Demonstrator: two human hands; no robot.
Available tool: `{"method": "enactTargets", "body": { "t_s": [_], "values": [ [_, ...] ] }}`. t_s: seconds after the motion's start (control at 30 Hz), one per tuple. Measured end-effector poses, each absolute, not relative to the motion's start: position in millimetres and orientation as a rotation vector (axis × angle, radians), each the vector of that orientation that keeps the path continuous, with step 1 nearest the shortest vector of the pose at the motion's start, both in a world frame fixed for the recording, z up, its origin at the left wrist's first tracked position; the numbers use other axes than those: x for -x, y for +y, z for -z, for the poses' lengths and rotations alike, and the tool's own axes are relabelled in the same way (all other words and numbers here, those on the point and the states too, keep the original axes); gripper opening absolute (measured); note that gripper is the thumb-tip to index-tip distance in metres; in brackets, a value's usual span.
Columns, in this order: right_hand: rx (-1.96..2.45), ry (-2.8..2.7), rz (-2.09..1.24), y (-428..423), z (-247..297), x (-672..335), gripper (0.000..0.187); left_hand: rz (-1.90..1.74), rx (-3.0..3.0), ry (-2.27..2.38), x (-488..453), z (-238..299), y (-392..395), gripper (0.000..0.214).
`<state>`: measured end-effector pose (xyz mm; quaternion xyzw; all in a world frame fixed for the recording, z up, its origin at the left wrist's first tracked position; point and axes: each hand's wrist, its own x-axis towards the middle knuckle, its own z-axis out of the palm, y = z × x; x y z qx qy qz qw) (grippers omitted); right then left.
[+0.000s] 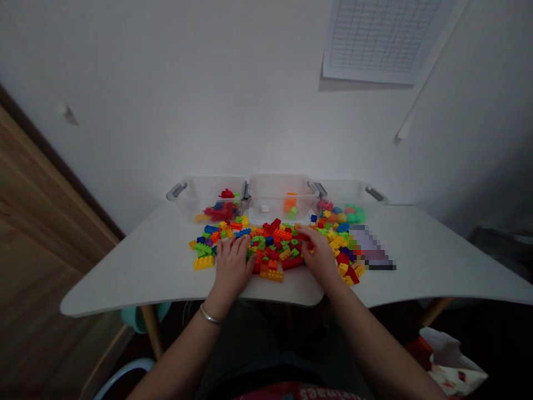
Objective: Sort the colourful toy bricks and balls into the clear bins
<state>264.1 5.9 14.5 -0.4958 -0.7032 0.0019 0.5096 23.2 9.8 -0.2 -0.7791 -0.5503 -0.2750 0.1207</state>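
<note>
Working the heap of plastic toy bricks [270, 250] on the white table [437, 255] | left hand [231, 266] lying flat, fingers spread, nothing gripped | right hand [318, 254] curled at the heap, hold unclear | clear left bin [189, 191], clear middle bin [266, 189], clear right bin [347, 191] holding only some pieces | most bricks loose on the tabletop

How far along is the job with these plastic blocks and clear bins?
Early, it looks. Done: some blocks sit in the left clear bin and middle clear bin. In hand: the left hand and right hand rest on the block pile. Left: most blocks still lie in that pile on the white table.
</note>
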Motion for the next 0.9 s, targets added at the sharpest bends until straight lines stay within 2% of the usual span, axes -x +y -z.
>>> {"method": "enactTargets", "body": {
  "t_s": [0.3,0.43,0.6,0.73,0.9],
  "values": [
    [1.190,-1.555,0.189,86,-95,-302,0.037,0.847,2.274,-1.602,-23,0,10,0.047],
    [1.389,-1.679,0.205,117,-99,-300,0.044,0.868,2.274,-1.592,-22,2,12,0.047],
    [1.729,-2.004,0.223,124,-94,-291,0.041,0.876,2.277,-1.568,-21,3,11,0.046],
    [1.770,-2.081,0.333,120,-90,-291,0.043,0.875,2.276,-1.568,-21,2,11,0.046],
    [1.742,-2.118,0.239,121,-92,-295,0.046,0.887,2.279,-1.553,-21,2,11,0.045]
  ]
}}
